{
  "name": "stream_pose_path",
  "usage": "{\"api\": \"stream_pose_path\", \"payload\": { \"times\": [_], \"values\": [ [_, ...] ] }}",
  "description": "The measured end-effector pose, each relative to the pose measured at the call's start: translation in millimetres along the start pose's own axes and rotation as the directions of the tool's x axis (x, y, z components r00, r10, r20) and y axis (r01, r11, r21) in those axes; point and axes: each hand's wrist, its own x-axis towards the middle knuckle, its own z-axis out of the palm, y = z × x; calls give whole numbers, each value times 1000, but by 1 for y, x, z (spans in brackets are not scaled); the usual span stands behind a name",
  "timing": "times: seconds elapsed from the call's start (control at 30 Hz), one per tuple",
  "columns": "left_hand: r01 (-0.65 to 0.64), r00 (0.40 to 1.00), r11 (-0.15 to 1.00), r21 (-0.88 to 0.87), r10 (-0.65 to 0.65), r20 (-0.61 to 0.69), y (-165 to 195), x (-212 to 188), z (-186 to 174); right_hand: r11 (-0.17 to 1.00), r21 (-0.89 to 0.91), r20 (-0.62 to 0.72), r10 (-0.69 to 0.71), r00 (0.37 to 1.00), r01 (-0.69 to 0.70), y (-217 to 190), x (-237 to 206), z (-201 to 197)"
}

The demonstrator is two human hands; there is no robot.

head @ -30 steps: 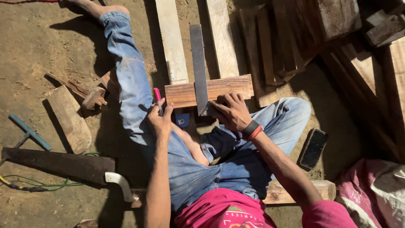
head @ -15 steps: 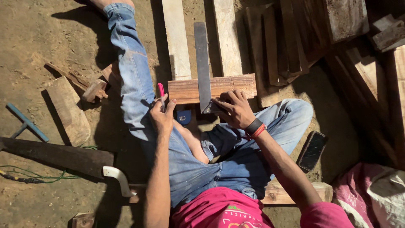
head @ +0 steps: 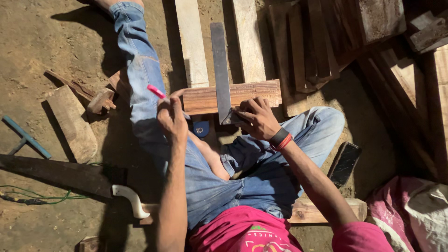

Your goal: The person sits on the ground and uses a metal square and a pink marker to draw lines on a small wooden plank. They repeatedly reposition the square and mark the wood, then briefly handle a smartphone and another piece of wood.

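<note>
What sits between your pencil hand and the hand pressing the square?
In the head view, only the reddish wooden block spans between the left hand and right hand, crossed by the dark metal square blade.

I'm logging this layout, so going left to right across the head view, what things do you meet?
Blue T-shaped tool → handsaw → left hand holding a pink pencil → metal square → right hand → dark block → pink sack.
</note>
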Motion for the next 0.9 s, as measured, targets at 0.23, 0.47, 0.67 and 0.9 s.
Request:
{"api": "stream_pose_path", "payload": {
  "times": [0.23, 0.47, 0.67, 0.9],
  "values": [
    [200, 967, 980, -2, -197, 159, 24, 6, 6, 999, -6, -41, -52, 998, 52, 0, 0, -2],
    [410, 900, 912, -9, -403, 168, 1, -3, 12, 998, -5, -50, -62, 997, 62, 1, -1, 1],
    [-91, 958, 995, 50, 74, 276, 13, 7, 24, 999, -3, -7, -32, 999, 32, 3, 1, -1],
    [-231, 900, 967, 106, 171, 401, 11, 19, 57, 998, 15, -28, -54, 998, 54, 2, 2, 0]
  ]
}}
